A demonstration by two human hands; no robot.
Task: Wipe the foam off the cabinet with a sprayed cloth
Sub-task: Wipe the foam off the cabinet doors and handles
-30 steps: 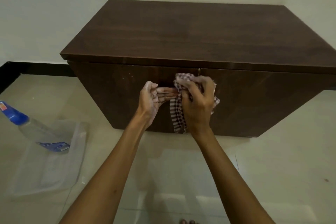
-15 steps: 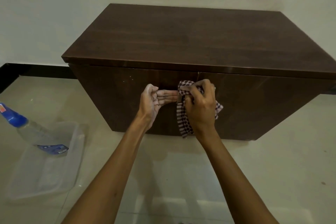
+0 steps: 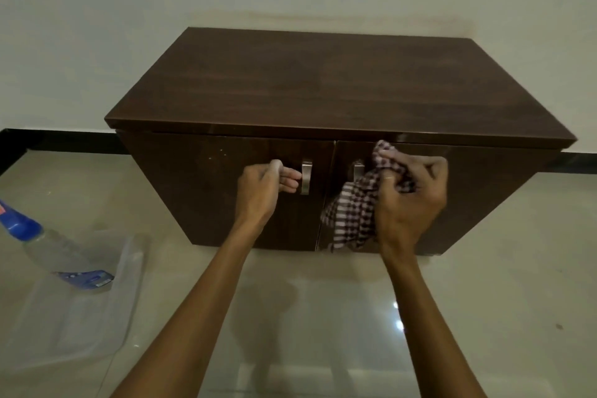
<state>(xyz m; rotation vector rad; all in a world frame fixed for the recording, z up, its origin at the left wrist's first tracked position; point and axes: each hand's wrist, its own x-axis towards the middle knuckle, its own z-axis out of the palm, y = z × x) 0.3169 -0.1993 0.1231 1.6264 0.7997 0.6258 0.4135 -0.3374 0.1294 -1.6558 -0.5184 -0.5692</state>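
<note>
- Half a second ago the hands were close together over the seam between the doors. They have since drawn apart, so the left handle [image 3: 306,176] and the right handle [image 3: 357,171] now show.
- The right hand [image 3: 410,200] has moved onto the right door, fingers curled tight round the bunched checked cloth [image 3: 352,213], which hangs below it and covers the door's lower left part.
- The left hand [image 3: 261,187] is loosely curled, holding nothing, fingertips just at the left handle.
- The dark brown cabinet [image 3: 323,90] stands on a tiled floor [image 3: 500,300] against a pale wall.
- Far left, a clear bottle [image 3: 48,249] with a blue cap lies in a clear tray [image 3: 106,326], well apart from the cabinet.
</note>
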